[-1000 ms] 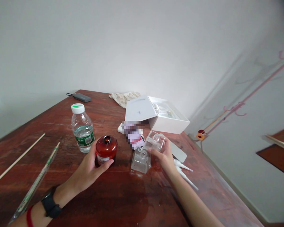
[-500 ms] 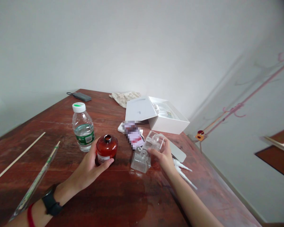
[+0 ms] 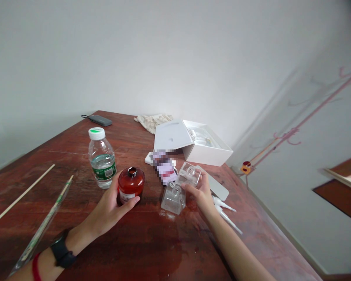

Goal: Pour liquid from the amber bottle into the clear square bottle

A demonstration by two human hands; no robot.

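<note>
My left hand (image 3: 115, 203) is wrapped round a red-brown glass bottle (image 3: 132, 179) with an open metal-rimmed neck and a white label. My right hand (image 3: 199, 192) grips a clear square bottle (image 3: 188, 174) with a round open neck. Another clear square bottle (image 3: 173, 198) stands on the table just left of my right fingers, close against the held one. To the left of the red-brown bottle stands a capped water bottle (image 3: 102, 160) with a green label, part full.
An open white box (image 3: 207, 153) sits at the back, a crumpled cloth (image 3: 153, 121) behind it. Two white-tipped tools (image 3: 228, 220) and a pale flat piece (image 3: 218, 187) lie beside my right wrist. Wooden chopsticks (image 3: 23, 195), a wrapped pair (image 3: 43, 224) and a grey device (image 3: 101, 119) lie left.
The whole view has shifted very slightly. Both hands keep their grips on the same bottles, and nothing else has visibly moved.
</note>
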